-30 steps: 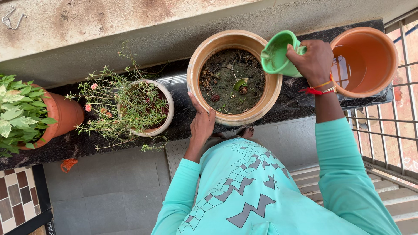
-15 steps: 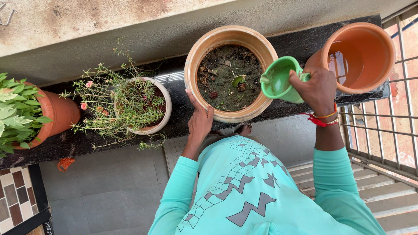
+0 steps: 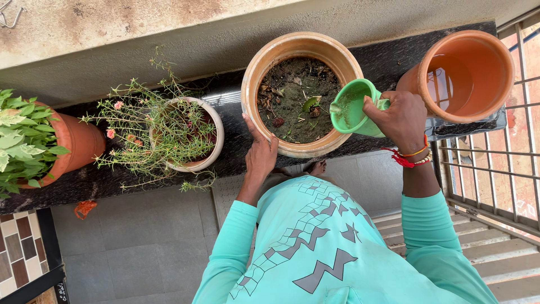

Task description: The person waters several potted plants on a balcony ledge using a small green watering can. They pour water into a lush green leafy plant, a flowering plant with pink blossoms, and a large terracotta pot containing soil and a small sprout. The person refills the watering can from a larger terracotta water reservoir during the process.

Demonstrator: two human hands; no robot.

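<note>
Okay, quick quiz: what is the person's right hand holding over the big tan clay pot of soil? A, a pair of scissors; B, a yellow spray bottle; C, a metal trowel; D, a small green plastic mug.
D: the right hand grips a small green plastic mug tilted over the rim of the big tan clay pot of soil, while the left hand rests against that pot's near side.

No packages, labels, signs or screens appeared anywhere in the view; none of the objects present carried a visible sticker, tag or printed panel.
</note>
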